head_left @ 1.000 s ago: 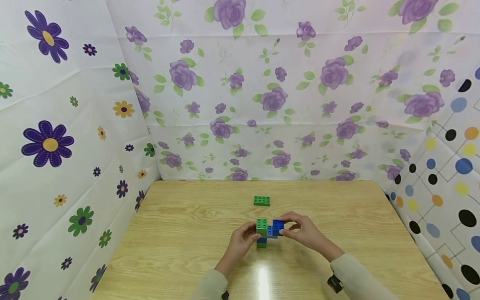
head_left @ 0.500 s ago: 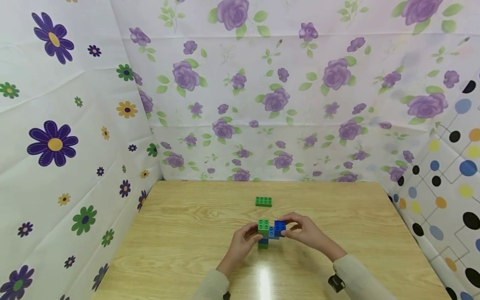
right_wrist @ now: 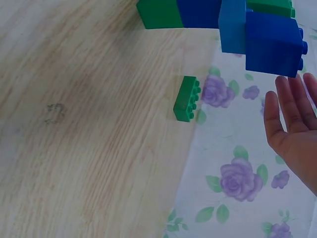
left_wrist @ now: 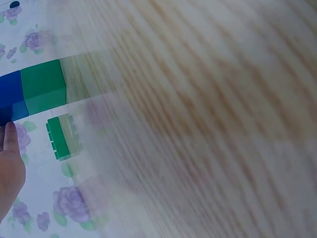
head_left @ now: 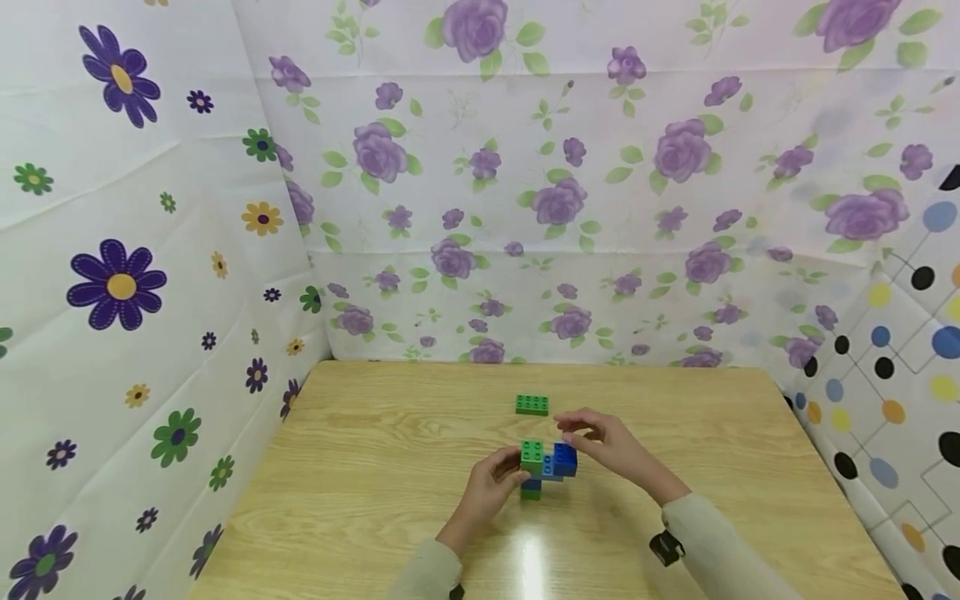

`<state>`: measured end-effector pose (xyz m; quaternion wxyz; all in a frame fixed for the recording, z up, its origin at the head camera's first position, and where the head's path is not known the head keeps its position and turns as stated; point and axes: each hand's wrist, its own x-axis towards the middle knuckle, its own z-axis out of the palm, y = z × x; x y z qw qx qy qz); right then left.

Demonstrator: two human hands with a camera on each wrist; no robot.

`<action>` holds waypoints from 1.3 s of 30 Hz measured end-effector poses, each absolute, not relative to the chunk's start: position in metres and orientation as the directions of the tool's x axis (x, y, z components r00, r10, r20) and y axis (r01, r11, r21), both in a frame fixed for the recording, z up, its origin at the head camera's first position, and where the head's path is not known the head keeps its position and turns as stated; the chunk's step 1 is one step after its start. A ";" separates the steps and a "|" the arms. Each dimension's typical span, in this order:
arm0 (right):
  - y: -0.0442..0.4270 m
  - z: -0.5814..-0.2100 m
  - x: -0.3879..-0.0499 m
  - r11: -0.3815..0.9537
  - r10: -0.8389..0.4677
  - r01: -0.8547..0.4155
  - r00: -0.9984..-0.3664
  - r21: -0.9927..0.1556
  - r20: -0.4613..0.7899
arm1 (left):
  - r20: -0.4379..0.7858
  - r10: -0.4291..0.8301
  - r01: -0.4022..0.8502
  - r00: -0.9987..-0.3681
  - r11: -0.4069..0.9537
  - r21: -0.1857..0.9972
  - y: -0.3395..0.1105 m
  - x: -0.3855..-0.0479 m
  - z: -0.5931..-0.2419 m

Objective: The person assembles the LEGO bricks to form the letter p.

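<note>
A stack of toy building blocks stands upright on the table. Its base is a green block (head_left: 531,493) under a blue block, and a lighter blue block (right_wrist: 233,27) spans out to the right above them. On top sit a bright green block (head_left: 532,454) at the left and a dark blue block (head_left: 566,459) at the right. My left hand (head_left: 489,487) grips the stack's left side at the bright green block, its thumb in front. My right hand (head_left: 611,442) hovers beside the dark blue block with loosely bent fingers, holding nothing; a small gap shows in the right wrist view.
A loose green block (head_left: 532,405) with two rows of studs lies behind the stack. The wooden table (head_left: 390,467) ends at flowered cloth (head_left: 495,192) at the back. More patterned cloth hangs at both sides.
My right hand has let go of the dark blue block and lifted slightly up and away. My left hand keeps its hold on the stack. The head view has shifted a little.
</note>
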<state>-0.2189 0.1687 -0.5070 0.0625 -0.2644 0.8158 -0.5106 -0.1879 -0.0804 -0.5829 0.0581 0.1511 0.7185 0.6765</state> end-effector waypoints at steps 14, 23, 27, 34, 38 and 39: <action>0.159 -0.508 -0.261 0.205 -0.418 -0.306 -0.886 -0.930 0.200 | 0.116 0.307 0.136 -0.945 0.043 0.990 -0.080 -0.187 -0.583; 0.155 -0.533 -0.292 0.231 -0.390 -0.243 -0.910 -0.942 0.139 | 0.123 0.313 0.142 -0.942 0.040 0.989 -0.081 -0.188 -0.582; 0.150 -0.543 -0.302 0.241 -0.394 -0.191 -0.915 -0.951 0.084 | 0.116 0.307 0.134 -0.945 0.039 0.990 -0.082 -0.188 -0.583; 0.144 -0.554 -0.310 0.297 -0.396 -0.140 -0.918 -0.945 0.011 | 0.110 0.309 0.123 -0.945 0.021 0.992 -0.081 -0.187 -0.585; 0.143 -0.561 -0.314 0.330 -0.380 -0.113 -0.925 -0.937 -0.022 | 0.109 0.310 0.124 -0.945 0.029 0.992 -0.081 -0.188 -0.585; 0.143 -0.562 -0.315 0.334 -0.376 -0.106 -0.926 -0.937 -0.029 | 0.113 0.311 0.128 -0.944 0.028 0.991 -0.080 -0.188 -0.585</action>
